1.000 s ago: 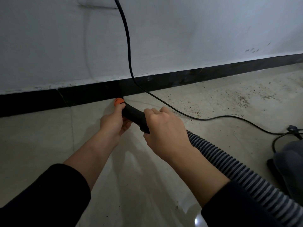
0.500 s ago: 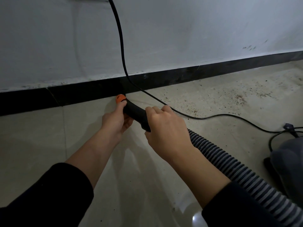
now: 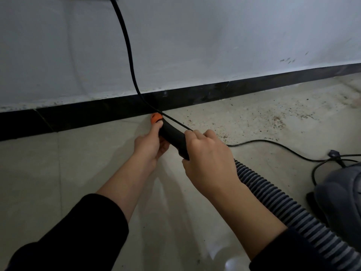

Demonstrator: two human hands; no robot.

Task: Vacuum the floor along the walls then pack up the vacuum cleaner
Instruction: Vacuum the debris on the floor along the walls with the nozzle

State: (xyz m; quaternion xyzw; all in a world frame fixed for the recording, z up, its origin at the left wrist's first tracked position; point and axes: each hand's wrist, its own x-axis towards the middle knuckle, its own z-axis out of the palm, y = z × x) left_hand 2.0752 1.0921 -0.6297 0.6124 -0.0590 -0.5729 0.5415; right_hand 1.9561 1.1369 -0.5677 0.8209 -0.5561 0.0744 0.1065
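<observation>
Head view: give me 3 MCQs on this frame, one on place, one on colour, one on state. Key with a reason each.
1. Where does the nozzle tip sit?
A. on the floor at the foot of the black skirting
B. lifted high in the air
C. resting on a chair

2. What colour is that tip?
A. blue
B. green
C. orange

3. How is the black nozzle held?
A. it lies free
B. both hands grip it
C. one hand only

Key:
1 A, the tip lies by the skirting's lower edge.
2 C, it shows bright orange against the dark band.
3 B, the left hand holds the front and the right hand holds the rear, where the hose joins.
</observation>
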